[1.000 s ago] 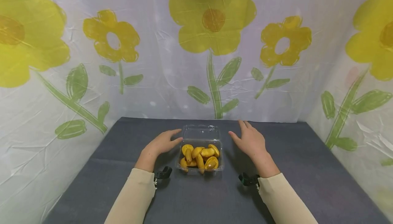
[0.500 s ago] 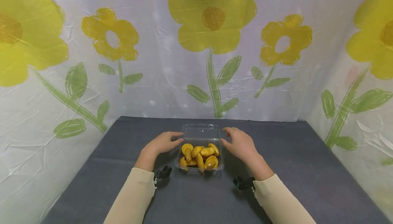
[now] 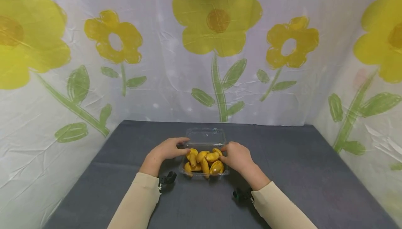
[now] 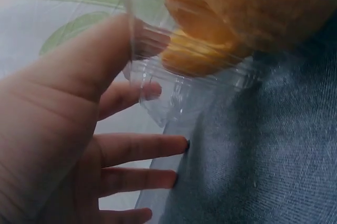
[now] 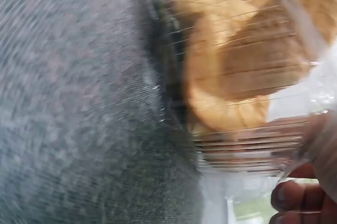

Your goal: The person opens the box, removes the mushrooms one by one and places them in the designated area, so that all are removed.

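Yellow toy-like mushrooms [image 3: 204, 162] with rounded caps lie heaped in a clear plastic box [image 3: 201, 175] on the dark table. Its clear hinged lid [image 3: 205, 136] stands open at the back. My left hand [image 3: 165, 152] pinches the box's far left corner, thumb over the rim; in the left wrist view the other fingers [image 4: 142, 146] stretch out straight below. At the far right corner my right hand [image 3: 239, 157] grips the box with its thumb over the rim. Several curled fingertips [image 5: 295, 197] show outside the wall in the right wrist view, partly cut off.
Dark grey cloth [image 3: 132, 145] covers the table around the box. Behind and beside the table hangs a pale curtain [image 3: 163, 93] printed with yellow flowers. Each wrist wears a black strapped device [image 3: 168, 178].
My right hand has come in leftward and nearer from beside the box to its far right corner. My left hand has shifted slightly right, its thumb now over the rim. The box stays put.
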Action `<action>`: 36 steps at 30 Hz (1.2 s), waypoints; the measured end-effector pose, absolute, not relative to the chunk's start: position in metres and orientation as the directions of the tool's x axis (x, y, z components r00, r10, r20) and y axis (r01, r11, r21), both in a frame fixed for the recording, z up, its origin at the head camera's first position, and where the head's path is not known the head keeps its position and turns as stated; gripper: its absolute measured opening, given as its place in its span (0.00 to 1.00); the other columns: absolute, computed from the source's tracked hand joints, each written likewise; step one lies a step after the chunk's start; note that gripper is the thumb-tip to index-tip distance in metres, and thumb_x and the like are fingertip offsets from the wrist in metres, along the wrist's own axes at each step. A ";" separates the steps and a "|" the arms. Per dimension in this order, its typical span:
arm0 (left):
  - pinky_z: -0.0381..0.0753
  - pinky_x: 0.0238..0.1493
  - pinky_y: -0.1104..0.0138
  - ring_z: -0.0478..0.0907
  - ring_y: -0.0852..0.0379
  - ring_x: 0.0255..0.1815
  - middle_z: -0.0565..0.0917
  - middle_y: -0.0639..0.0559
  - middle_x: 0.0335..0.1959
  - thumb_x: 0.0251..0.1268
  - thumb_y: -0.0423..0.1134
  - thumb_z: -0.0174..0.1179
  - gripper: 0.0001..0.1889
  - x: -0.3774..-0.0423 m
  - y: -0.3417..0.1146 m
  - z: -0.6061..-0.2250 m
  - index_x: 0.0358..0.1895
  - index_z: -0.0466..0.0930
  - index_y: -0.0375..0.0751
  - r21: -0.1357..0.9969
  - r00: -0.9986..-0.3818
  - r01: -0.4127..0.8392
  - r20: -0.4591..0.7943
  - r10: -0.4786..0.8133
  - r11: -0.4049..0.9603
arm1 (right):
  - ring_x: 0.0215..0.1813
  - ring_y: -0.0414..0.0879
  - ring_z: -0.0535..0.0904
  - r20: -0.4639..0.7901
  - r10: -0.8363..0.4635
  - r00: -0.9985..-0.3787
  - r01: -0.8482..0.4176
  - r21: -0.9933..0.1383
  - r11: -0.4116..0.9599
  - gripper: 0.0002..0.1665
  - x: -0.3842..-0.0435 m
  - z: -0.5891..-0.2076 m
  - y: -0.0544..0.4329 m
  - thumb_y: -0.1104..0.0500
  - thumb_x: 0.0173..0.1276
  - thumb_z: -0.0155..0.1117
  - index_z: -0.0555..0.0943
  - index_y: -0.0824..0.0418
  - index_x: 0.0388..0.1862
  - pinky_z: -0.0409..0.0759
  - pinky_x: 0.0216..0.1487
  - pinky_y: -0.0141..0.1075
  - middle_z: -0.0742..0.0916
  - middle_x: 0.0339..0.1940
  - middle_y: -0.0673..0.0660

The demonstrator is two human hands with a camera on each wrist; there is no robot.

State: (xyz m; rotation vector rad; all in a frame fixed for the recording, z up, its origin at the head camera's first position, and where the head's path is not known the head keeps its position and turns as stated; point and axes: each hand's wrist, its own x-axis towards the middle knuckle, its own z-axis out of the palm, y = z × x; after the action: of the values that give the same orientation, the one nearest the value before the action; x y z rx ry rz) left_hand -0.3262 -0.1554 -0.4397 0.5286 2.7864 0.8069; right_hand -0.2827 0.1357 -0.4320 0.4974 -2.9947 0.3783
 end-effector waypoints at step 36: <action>0.80 0.58 0.46 0.78 0.44 0.62 0.79 0.44 0.65 0.70 0.60 0.64 0.35 -0.329 -0.157 -0.443 0.76 0.71 0.52 0.509 -0.926 0.292 -0.062 0.373 0.810 | 0.25 0.40 0.76 0.465 -0.368 -0.805 -0.497 -0.191 0.847 0.09 -0.282 -0.430 0.137 0.56 0.66 0.75 0.90 0.56 0.44 0.72 0.19 0.32 0.84 0.35 0.50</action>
State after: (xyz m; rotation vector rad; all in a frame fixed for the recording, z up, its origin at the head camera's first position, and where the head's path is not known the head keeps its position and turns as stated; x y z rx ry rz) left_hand -0.3294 -0.1572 -0.4433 0.5252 2.8360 0.7586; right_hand -0.2816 0.1371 -0.4296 0.6408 -2.6069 0.4262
